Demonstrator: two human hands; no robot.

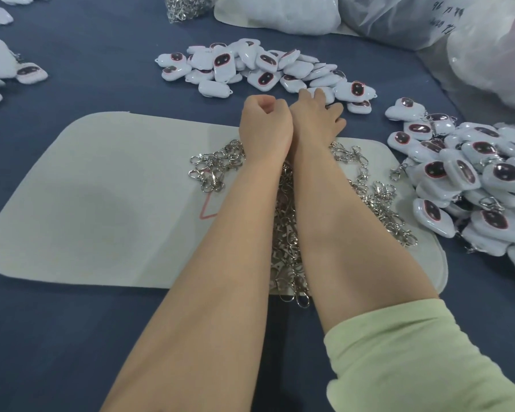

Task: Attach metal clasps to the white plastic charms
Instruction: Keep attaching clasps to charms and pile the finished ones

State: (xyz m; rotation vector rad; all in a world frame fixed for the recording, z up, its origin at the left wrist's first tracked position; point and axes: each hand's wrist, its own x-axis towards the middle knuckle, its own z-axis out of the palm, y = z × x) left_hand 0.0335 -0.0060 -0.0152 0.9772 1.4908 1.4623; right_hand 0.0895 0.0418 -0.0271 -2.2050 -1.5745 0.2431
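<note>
A loose heap of white plastic charms (250, 69) with dark oval faces lies on the blue cloth beyond my hands. My right hand (318, 114) reaches into its near edge, fingers spread and touching the charms. My left hand (265, 123) is beside it, curled into a fist; nothing shows inside it. Under both forearms a pile of silver metal clasps (214, 171) spreads over a white mat (101, 203). At the right, a second heap of charms (473, 179) has clasps hanging from them.
A clear bag of clasps (185, 7) sits at the far edge. White and clear plastic bags (428, 19) fill the far right. More charms (0, 72) lie at the left edge. Blue cloth (101, 55) covers the table.
</note>
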